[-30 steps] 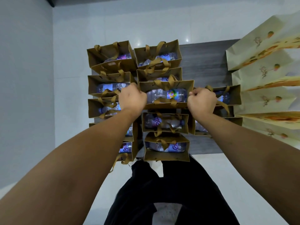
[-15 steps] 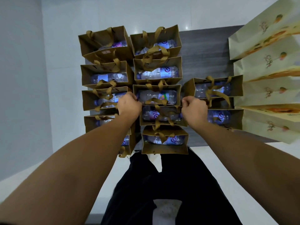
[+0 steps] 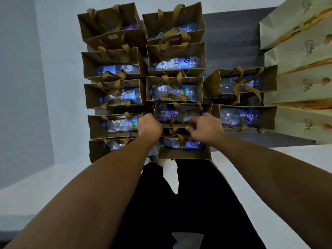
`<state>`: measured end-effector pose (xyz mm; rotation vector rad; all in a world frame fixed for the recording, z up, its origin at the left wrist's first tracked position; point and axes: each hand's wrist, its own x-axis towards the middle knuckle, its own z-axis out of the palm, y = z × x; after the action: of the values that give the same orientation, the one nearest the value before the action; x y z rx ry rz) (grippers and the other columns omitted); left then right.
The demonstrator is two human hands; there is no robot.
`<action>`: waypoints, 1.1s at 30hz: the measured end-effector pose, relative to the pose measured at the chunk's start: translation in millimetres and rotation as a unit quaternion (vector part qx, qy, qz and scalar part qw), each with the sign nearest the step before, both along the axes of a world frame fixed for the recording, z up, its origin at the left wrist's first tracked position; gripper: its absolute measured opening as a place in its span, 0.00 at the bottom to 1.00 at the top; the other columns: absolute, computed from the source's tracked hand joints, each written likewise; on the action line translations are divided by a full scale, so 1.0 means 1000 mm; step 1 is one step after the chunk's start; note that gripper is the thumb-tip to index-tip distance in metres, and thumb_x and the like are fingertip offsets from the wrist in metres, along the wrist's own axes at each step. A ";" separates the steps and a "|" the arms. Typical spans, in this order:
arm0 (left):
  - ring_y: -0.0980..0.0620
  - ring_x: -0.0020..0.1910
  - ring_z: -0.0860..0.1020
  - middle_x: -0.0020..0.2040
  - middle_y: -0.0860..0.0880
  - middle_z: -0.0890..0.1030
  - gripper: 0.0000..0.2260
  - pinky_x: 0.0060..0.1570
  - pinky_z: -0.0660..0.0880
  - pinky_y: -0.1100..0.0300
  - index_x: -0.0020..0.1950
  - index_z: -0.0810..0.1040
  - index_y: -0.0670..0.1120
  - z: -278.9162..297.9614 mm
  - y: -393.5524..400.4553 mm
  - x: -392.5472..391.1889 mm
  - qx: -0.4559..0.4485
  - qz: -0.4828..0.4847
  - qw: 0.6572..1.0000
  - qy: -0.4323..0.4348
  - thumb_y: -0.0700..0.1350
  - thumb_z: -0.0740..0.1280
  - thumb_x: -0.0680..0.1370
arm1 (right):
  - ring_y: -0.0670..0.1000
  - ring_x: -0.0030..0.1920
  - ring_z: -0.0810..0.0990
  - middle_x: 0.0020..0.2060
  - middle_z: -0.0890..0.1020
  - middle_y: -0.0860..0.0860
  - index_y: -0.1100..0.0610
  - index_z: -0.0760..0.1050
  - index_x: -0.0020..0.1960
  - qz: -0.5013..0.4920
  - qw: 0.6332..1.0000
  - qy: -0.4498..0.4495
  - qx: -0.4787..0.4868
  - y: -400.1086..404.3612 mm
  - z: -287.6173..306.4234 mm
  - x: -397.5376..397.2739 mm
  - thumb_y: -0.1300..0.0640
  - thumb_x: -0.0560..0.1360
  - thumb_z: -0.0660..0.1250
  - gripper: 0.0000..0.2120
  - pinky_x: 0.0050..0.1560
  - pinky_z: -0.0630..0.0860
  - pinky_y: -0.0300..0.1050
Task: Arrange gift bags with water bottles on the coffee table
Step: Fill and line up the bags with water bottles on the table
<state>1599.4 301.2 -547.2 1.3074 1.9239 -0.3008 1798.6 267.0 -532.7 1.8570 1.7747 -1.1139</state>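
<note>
Several brown paper gift bags with ribbon handles stand in columns on the dark coffee table (image 3: 231, 38), each with a water bottle lying inside. My left hand (image 3: 150, 125) grips the left end of the fourth bag (image 3: 181, 113) in the middle column. My right hand (image 3: 204, 127) holds that bag's near edge by the ribbon handle. A bottle (image 3: 172, 114) shows inside it. The nearest middle bag (image 3: 184, 152) sits just below my hands. Two more bags (image 3: 249, 115) stand in a right column.
Several pale cream bags (image 3: 303, 56) with fruit prints lean in a row along the table's right side. White tiled floor surrounds the table. My dark trousers (image 3: 188, 203) are close to the table's near edge.
Both hands moved back from the third middle bag to the fourth one, and my right hand came in toward the centre. The view shifted closer over the table.
</note>
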 end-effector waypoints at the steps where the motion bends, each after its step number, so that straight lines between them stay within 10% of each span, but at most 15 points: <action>1: 0.41 0.58 0.77 0.58 0.40 0.80 0.10 0.48 0.70 0.55 0.60 0.78 0.40 -0.001 0.001 0.001 0.006 -0.005 1.000 0.004 0.43 0.65 0.81 | 0.55 0.58 0.75 0.48 0.77 0.52 0.45 0.78 0.62 0.011 1.000 0.003 0.000 0.000 0.001 0.002 0.40 0.79 0.63 0.16 0.50 0.69 0.47; 6: 0.39 0.59 0.76 0.60 0.39 0.78 0.14 0.56 0.76 0.50 0.61 0.78 0.39 0.004 0.011 0.005 0.003 -0.007 1.000 -0.003 0.44 0.69 0.77 | 0.58 0.56 0.77 0.54 0.77 0.56 0.45 0.80 0.62 -0.015 0.998 -0.040 0.048 -0.001 0.003 0.007 0.49 0.80 0.65 0.12 0.52 0.73 0.48; 13: 0.42 0.44 0.83 0.50 0.42 0.80 0.07 0.41 0.84 0.49 0.53 0.80 0.43 0.009 0.025 -0.002 0.020 0.015 0.999 -0.041 0.43 0.70 0.77 | 0.60 0.58 0.72 0.55 0.74 0.56 0.46 0.80 0.63 -0.049 0.994 -0.039 0.095 0.003 0.005 0.005 0.47 0.81 0.64 0.13 0.61 0.70 0.53; 26: 0.39 0.56 0.78 0.57 0.39 0.80 0.13 0.47 0.75 0.53 0.59 0.79 0.41 0.004 -0.020 -0.016 0.014 -0.051 0.998 -0.024 0.44 0.70 0.76 | 0.61 0.58 0.76 0.57 0.78 0.58 0.53 0.79 0.63 -0.144 0.983 -0.012 0.113 -0.056 0.017 -0.009 0.60 0.77 0.66 0.15 0.58 0.75 0.54; 30: 0.37 0.59 0.77 0.58 0.38 0.80 0.12 0.53 0.74 0.50 0.60 0.77 0.41 0.004 -0.035 -0.019 0.044 -0.052 0.997 -0.022 0.44 0.67 0.79 | 0.60 0.51 0.75 0.47 0.80 0.57 0.58 0.79 0.52 -0.192 0.951 -0.011 0.241 -0.096 0.018 -0.016 0.59 0.77 0.67 0.06 0.49 0.72 0.50; 33: 0.37 0.59 0.77 0.59 0.38 0.81 0.14 0.51 0.72 0.51 0.60 0.78 0.41 0.002 -0.045 -0.024 0.044 -0.043 0.998 -0.023 0.48 0.64 0.81 | 0.58 0.46 0.80 0.40 0.81 0.52 0.54 0.78 0.48 -0.220 0.966 0.045 0.128 -0.125 0.015 -0.034 0.54 0.77 0.66 0.04 0.44 0.76 0.48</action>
<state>1575.6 256.3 -545.4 1.4441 1.8640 -0.2284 1764.5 142.5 -517.4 2.4808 1.6629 -1.1740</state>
